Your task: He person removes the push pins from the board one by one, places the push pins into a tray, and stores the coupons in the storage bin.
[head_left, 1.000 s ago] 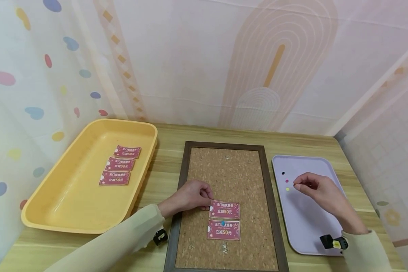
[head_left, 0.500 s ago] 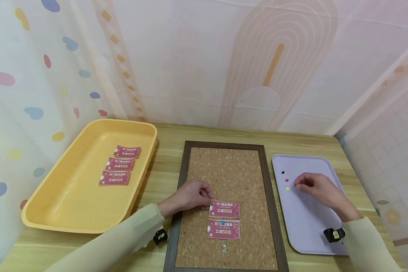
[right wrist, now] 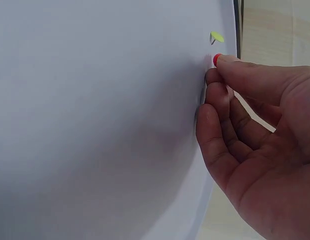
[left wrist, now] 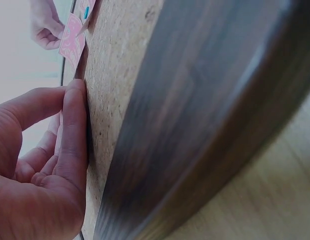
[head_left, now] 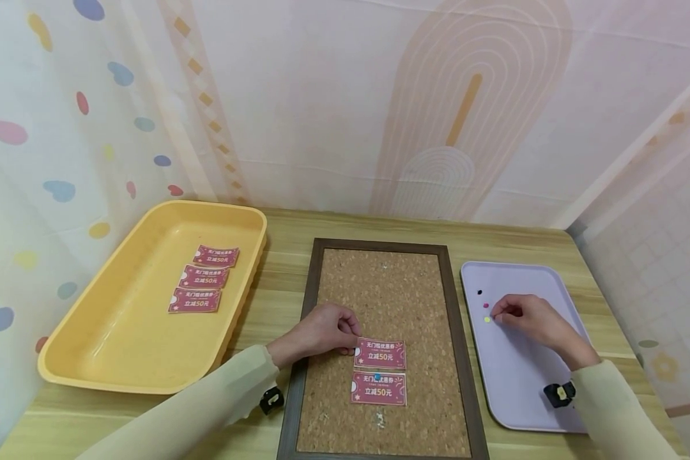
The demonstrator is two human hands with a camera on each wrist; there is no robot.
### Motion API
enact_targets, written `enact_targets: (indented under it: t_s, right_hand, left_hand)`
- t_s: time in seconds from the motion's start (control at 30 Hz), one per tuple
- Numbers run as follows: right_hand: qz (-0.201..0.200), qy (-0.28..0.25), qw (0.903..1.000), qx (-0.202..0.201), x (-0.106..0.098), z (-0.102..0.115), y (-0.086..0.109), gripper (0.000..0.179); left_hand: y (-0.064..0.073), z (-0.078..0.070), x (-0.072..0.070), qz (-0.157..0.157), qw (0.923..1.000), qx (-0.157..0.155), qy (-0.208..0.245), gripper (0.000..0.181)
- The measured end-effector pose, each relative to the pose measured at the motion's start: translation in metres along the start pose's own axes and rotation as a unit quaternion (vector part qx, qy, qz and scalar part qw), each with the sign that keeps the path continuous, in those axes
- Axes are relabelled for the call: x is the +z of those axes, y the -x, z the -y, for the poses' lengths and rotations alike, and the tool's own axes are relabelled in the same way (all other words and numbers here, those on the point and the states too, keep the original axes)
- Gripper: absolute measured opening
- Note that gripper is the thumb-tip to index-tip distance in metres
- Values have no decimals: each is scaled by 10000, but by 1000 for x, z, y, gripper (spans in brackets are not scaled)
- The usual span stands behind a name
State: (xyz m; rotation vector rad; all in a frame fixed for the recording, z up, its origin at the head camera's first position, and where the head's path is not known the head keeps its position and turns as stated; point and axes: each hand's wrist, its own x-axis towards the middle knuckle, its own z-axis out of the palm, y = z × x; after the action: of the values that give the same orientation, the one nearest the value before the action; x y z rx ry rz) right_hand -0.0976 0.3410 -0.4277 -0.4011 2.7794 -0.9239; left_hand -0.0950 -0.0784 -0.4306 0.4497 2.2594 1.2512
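My left hand (head_left: 322,329) rests over the cork board (head_left: 388,291), pinching the left end of a red coupon (head_left: 382,355) between thumb and index finger. Just below lies another coupon (head_left: 377,391), with a blue thumbtack (head_left: 377,376) at its top edge. In the left wrist view, the pinched coupon (left wrist: 72,44) tilts up off the cork. Low over the lilac tray (head_left: 523,396), my right hand (head_left: 531,319) pinches a red thumbtack (right wrist: 216,59) between thumb and fingertips. A yellow thumbtack (right wrist: 217,37) lies right beside those fingertips.
Also on the tray are a pink thumbtack (head_left: 485,305) and a black one (head_left: 480,292). Left of the board stands a yellow bin (head_left: 121,338) with 3 coupons (head_left: 203,277) inside. A dark wooden frame (head_left: 460,345) borders the cork. Curtains hang behind the table.
My right hand has shifted slightly left over the tray, bringing its fingertips up to the yellow thumbtack. The left hand and the coupons have stayed in place.
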Motion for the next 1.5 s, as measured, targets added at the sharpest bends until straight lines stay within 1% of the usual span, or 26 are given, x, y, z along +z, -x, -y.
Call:
enact_targets:
  t_s: [0.17, 0.33, 0.5, 0.63, 0.77, 0.9, 1.03, 1.17, 1.33, 1.43, 1.5]
  right_hand:
    - [3, 67, 10000, 21, 0, 0, -1, 6]
    - [-3, -55, 10000, -24, 0, 2, 0, 6]
    - [-170, 116, 9998, 66, -2, 7, 4, 10]
    - [-432, 169, 9988, 132, -2, 21, 8, 9]
    - [-687, 205, 9974, 55, 3, 39, 11, 8]
    - [-861, 323, 9957, -131, 10, 56, 13, 10]
    - [-963, 274, 9938, -493, 19, 67, 14, 14]
    - [-896, 219, 9926, -784, 27, 75, 16, 20]
    - [-605, 67, 9932, -990, 37, 83, 16, 30]
    - [-439, 113, 9933, -1061, 42, 87, 15, 36]
    - [-289, 234, 9934, -1084, 44, 89, 14, 41]
  left_hand:
    - [0, -2, 0, -5, 10000, 12, -43, 8]
    - [1, -4, -1, 12, 10000, 46, -2, 6]
    - [1, -4, -1, 18, 10000, 28, 17, 5]
    - [2, -5, -1, -13, 10000, -1, -44, 6]
    - [1, -5, -1, -28, 10000, -11, -62, 7]
    - [1, -4, -1, -24, 10000, -33, -35, 7]
    - [1, -4, -2, -21, 10000, -66, -45, 8]
    - [0, -4, -2, -7, 10000, -56, -78, 7]
    - [0, -4, -2, -5, 10000, -34, -59, 8]
    - [0, -3, -1, 12, 10000, -38, -34, 7]
    - [0, -3, -1, 18, 10000, -48, -7, 7]
